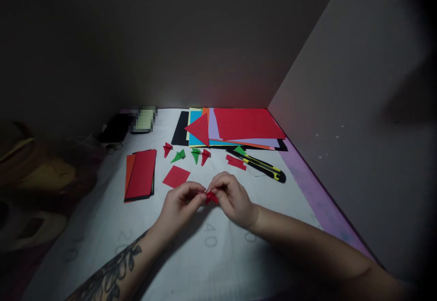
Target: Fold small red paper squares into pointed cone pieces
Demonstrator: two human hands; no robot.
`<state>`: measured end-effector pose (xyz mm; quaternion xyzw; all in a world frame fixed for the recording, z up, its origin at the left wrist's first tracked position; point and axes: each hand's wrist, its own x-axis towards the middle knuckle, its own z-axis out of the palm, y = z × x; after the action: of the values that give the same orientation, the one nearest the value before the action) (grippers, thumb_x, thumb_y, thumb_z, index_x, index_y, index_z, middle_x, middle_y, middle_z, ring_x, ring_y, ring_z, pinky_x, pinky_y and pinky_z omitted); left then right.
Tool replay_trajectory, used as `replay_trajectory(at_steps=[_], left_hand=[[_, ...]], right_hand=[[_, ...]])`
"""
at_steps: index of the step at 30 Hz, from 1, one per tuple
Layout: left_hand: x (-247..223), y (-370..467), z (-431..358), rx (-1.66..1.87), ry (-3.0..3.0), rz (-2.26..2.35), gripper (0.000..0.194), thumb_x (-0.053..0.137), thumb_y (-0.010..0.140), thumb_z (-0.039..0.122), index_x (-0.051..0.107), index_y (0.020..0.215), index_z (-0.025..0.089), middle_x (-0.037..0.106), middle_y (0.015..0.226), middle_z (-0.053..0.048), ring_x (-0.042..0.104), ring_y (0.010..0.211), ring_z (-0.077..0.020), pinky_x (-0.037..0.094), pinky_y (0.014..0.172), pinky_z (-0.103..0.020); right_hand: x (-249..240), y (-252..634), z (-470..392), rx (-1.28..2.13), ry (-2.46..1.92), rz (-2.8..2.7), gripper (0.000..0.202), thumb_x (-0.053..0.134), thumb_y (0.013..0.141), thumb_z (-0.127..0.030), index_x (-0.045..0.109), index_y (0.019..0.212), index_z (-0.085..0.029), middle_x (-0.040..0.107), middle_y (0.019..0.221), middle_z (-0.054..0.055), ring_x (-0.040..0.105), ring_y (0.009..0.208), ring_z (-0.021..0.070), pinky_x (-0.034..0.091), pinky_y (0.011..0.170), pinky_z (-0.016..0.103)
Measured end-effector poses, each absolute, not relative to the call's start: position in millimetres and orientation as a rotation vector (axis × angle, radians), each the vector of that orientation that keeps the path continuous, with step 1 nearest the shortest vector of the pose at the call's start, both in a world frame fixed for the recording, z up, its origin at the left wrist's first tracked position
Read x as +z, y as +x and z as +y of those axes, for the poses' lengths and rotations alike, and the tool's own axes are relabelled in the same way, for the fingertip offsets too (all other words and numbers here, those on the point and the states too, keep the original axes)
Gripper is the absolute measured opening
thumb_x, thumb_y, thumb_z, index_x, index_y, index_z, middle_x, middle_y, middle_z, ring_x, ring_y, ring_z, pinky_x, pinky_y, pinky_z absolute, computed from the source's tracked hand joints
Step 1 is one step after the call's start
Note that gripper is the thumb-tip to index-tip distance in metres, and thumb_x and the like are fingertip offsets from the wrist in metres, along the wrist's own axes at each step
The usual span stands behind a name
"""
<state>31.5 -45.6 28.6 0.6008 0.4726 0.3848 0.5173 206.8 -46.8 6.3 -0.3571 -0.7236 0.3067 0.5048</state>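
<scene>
Between my fingertips, over the middle of the white sheet, is a small folded red paper [211,197]. My left hand [184,203] pinches its left side, and my right hand [232,197] pinches its right side; the fingers hide part of it. Just beyond my left hand lies a flat red paper square [176,176]. Farther back stand small folded pieces: a red one [167,149], a green one [178,156], another green one [195,155] and another red one [205,156].
Colored sheets [249,123] are stacked against the back wall. A black and yellow cutter [262,166] and red strips [236,162] lie to the right. Red, orange and black rectangles [141,173] lie left. A blurred phone-like object [144,119] is at back left.
</scene>
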Motion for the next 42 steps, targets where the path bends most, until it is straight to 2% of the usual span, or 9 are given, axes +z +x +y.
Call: replay_trajectory(at_steps=[5, 10, 15, 21, 25, 28, 32, 37, 42], left_hand=[[31, 30, -45, 0.929, 1.488, 1.135, 0.010, 0.063, 0.079, 0.026, 0.065, 0.079, 0.016, 0.069, 0.077, -0.003, 0.063, 0.069, -0.0133, 0.049, 0.062, -0.021], [29, 27, -46, 0.978, 1.528, 1.167, 0.010, 0.062, 0.080, 0.026, 0.064, 0.079, 0.016, 0.068, 0.077, -0.003, 0.062, 0.068, -0.0131, 0.048, 0.061, -0.021], [27, 27, -48, 1.040, 1.564, 1.200, 0.011, 0.058, 0.084, 0.027, 0.063, 0.082, 0.017, 0.067, 0.076, -0.001, 0.062, 0.070, -0.0128, 0.048, 0.063, -0.021], [25, 30, -51, 1.056, 1.597, 1.241, 0.016, 0.059, 0.084, 0.029, 0.066, 0.093, 0.018, 0.071, 0.089, -0.005, 0.065, 0.079, -0.0159, 0.051, 0.070, -0.024], [26, 31, -51, 1.038, 1.626, 1.222, 0.014, 0.061, 0.082, 0.028, 0.069, 0.089, 0.018, 0.073, 0.088, -0.005, 0.067, 0.079, -0.0166, 0.053, 0.071, -0.024], [26, 29, -51, 1.061, 1.729, 1.252, 0.010, 0.061, 0.083, 0.024, 0.070, 0.085, 0.019, 0.073, 0.083, -0.004, 0.067, 0.075, -0.0156, 0.052, 0.067, -0.022], [24, 25, -51, 1.159, 1.999, 1.240, 0.008, 0.061, 0.083, 0.020, 0.068, 0.088, 0.019, 0.073, 0.082, -0.004, 0.067, 0.074, -0.0147, 0.051, 0.067, -0.022], [20, 23, -51, 1.277, 2.277, 1.063, 0.015, 0.059, 0.086, 0.012, 0.063, 0.098, 0.020, 0.071, 0.083, -0.003, 0.065, 0.074, -0.0138, 0.050, 0.070, -0.024], [18, 24, -54, 1.342, 2.306, 1.002, 0.024, 0.061, 0.083, 0.006, 0.060, 0.104, 0.017, 0.069, 0.085, -0.005, 0.063, 0.078, -0.0142, 0.050, 0.073, -0.026]], right_hand=[[5, 208, -48, 0.822, -0.817, -1.701, 0.017, 0.043, 0.091, -0.011, 0.046, 0.101, -0.025, 0.056, 0.092, 0.005, 0.060, 0.086, 0.0181, 0.051, 0.075, 0.034], [3, 206, -49, 1.098, -0.820, -1.539, 0.023, 0.052, 0.090, -0.021, 0.045, 0.111, -0.025, 0.055, 0.112, 0.009, 0.062, 0.094, 0.0179, 0.052, 0.081, 0.035], [1, 200, -49, 1.185, -0.884, -1.460, 0.038, 0.066, 0.080, -0.021, 0.042, 0.109, -0.026, 0.062, 0.103, 0.005, 0.063, 0.095, 0.0176, 0.053, 0.084, 0.035], [-3, 200, -51, 1.042, -0.954, -1.486, 0.034, 0.062, 0.083, -0.019, 0.044, 0.110, -0.027, 0.065, 0.097, 0.004, 0.067, 0.086, 0.0165, 0.055, 0.076, 0.032], [-3, 201, -52, 0.837, -0.921, -1.572, 0.028, 0.061, 0.084, -0.014, 0.046, 0.103, -0.028, 0.065, 0.099, 0.004, 0.066, 0.090, 0.0174, 0.055, 0.075, 0.032], [2, 204, -52, 0.693, -0.844, -1.659, 0.026, 0.061, 0.084, -0.011, 0.048, 0.099, -0.028, 0.065, 0.106, 0.006, 0.064, 0.099, 0.0196, 0.055, 0.077, 0.034], [10, 208, -52, 0.581, -0.866, -1.798, 0.016, 0.060, 0.086, -0.014, 0.057, 0.097, -0.026, 0.064, 0.113, 0.009, 0.061, 0.107, 0.0225, 0.052, 0.087, 0.038], [17, 207, -51, 0.515, -0.862, -1.827, 0.012, 0.059, 0.086, -0.020, 0.061, 0.098, -0.022, 0.066, 0.104, 0.010, 0.061, 0.107, 0.0235, 0.052, 0.088, 0.038], [20, 203, -52, 0.469, -0.855, -1.821, 0.010, 0.062, 0.084, -0.017, 0.061, 0.093, -0.021, 0.065, 0.102, 0.010, 0.062, 0.104, 0.0215, 0.053, 0.086, 0.034]])
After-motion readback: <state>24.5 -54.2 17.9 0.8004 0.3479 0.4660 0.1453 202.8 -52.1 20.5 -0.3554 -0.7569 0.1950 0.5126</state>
